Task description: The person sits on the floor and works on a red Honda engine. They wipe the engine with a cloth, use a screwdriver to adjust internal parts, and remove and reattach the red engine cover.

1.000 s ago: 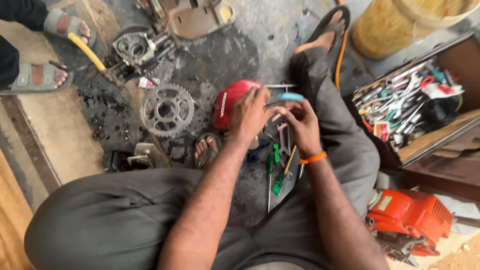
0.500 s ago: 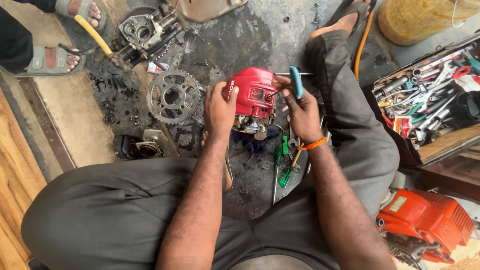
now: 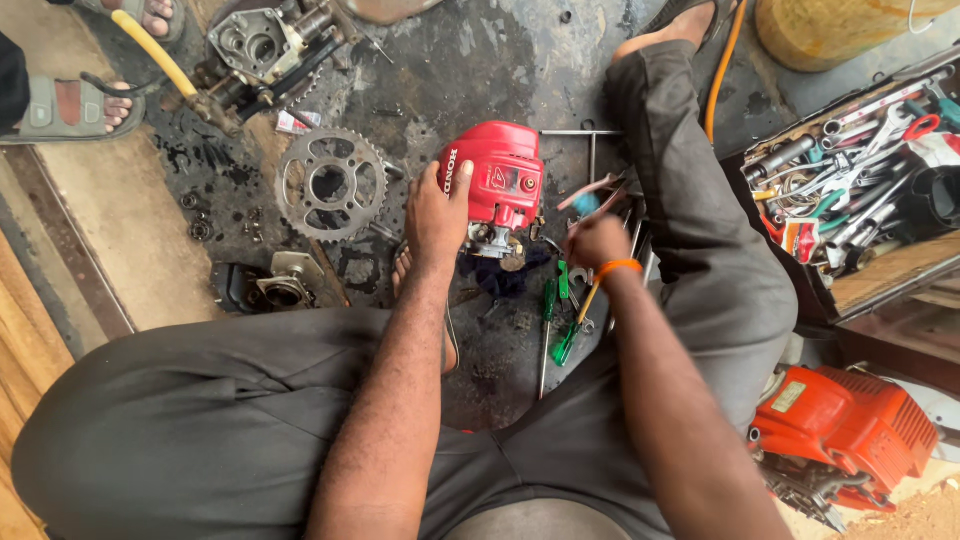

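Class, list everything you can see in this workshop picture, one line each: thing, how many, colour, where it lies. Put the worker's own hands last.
small engine: one, red cover, floor centre, between the knees
sprocket: one, grey, floor left of the engine
engine casing: one, grey metal, top left, with a yellow hose
screwdrivers: several, green handles, floor below the engine
toolbox: one, open, full of spanners, right
power tool: one, orange, lower right
drum: one, yellow, top right
sandalled feet: another person's, top left
left hand: on the engine's cover
right hand: blurred, orange wristband, gripping a blue-handled tool
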### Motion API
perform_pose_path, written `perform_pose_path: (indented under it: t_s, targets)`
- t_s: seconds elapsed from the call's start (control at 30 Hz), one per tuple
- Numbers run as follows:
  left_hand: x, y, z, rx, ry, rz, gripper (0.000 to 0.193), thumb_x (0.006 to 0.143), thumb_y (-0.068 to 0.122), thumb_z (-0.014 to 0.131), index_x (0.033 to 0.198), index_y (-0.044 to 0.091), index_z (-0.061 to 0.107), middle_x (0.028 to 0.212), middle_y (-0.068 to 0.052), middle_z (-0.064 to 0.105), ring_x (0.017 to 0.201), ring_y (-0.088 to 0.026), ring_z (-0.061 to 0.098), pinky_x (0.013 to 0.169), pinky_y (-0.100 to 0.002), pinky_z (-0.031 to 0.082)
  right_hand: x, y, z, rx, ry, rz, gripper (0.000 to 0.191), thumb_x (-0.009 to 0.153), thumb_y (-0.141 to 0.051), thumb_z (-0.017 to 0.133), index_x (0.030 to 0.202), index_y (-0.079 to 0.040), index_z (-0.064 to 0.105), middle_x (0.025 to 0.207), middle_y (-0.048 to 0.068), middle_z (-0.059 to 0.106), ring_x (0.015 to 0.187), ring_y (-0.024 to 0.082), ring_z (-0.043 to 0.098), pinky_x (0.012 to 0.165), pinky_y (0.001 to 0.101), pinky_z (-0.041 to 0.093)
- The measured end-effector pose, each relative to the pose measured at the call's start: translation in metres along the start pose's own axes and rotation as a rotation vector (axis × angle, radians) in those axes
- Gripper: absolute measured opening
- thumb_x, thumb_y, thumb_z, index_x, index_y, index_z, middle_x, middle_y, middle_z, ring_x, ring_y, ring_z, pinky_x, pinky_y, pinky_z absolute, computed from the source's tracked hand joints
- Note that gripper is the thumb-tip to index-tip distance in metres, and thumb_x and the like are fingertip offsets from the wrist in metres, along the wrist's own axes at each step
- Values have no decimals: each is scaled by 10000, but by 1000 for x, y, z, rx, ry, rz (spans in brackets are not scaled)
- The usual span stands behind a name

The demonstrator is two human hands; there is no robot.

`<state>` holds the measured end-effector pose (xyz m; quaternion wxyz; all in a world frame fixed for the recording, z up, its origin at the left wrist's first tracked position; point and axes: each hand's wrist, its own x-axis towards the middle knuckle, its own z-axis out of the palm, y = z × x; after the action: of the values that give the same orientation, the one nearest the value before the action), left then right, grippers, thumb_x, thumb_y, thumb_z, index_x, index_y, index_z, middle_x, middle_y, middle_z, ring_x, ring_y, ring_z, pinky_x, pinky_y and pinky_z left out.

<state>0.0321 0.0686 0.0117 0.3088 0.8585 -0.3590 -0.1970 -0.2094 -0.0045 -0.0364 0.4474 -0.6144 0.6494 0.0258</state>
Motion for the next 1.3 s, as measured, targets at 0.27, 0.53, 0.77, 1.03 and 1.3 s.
perform_pose_path:
  t_s: [0.27, 0.53, 0.77, 1.03, 1.3]
  targets:
    - [5, 6, -8, 45, -88, -95, 735, 930, 619, 568, 1369, 30, 598, 1279, -226, 638, 1194, -397, 613, 981, -494, 497, -14, -37, 8, 269, 146, -205, 548, 1018, -451, 512, 1354, -31, 615, 1268, 191, 719, 1186, 281, 671, 1033, 375, 496]
    - [5, 6, -2, 37, -28, -24, 727, 955, 583, 582, 1366, -16, 594, 1197, -245, 660, 1138, -394, 639, 950, -495, 510, -53, -90, -3, 732, -188, -359, 700, 1062, -505, 450, 1614, -106, 292, 1616, 115, 441, 1510, 221, 381, 1220, 366, 291]
    - [5, 21, -21, -34, -9, 4, 702, 907, 632, 633, 1347, 86, 653, 1149, -193, 685, 1104, -350, 653, 949, -479, 519, -46, -77, -2, 767, -47, -334, 541, 1027, -366, 614, 1453, -62, 480, 1331, 80, 618, 1209, 163, 567, 1022, 327, 461]
    - [6, 62, -51, -140, -81, 91, 627, 945, 570, 641, 1369, 109, 651, 1151, -155, 644, 1048, -275, 668, 879, -419, 552, -66, -85, -30, 853, 77, -530, 705, 1024, -285, 718, 1563, -48, 331, 1384, 128, 528, 1136, 236, 555, 913, 351, 514]
    - [24, 74, -70, -246, -118, 401, 495, 966, 398, 724, 1356, 97, 678, 1009, -106, 686, 907, -189, 712, 818, -381, 589, -101, -88, -69, 463, 158, -1007, 1222, 896, -83, 956, 1662, -104, 5, 1692, 167, 220, 1533, 282, 394, 1324, 438, 438]
